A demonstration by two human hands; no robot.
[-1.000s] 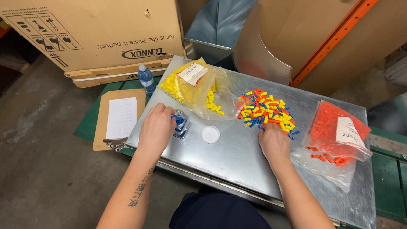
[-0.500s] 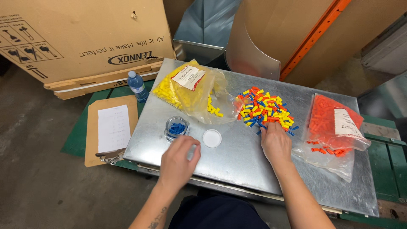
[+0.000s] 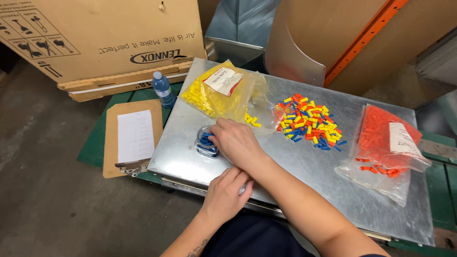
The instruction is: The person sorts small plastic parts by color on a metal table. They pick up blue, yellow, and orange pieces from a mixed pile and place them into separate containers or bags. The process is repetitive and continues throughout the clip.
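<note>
A small clear jar point(image 3: 205, 144) with blue plastic caps in it stands near the left edge of a metal sheet table point(image 3: 304, 176). My right hand point(image 3: 236, 142) reaches across to it, fingertips at the jar's rim; whether they pinch anything is hidden. Resting flat on the table's front edge, just below my right forearm, my left hand point(image 3: 225, 192) holds nothing. A loose pile of mixed red, yellow and blue caps point(image 3: 309, 121) lies at the table's middle back.
A clear bag of yellow caps point(image 3: 216, 95) lies at the back left, a bag of orange caps point(image 3: 385, 143) at the right. Left of the table are a clipboard with paper point(image 3: 133, 137), a water bottle point(image 3: 162, 89) and a large cardboard box point(image 3: 95, 43).
My right hand left the mixed pile and moved left to the jar. My left hand drew back from the jar to the table's front edge.
</note>
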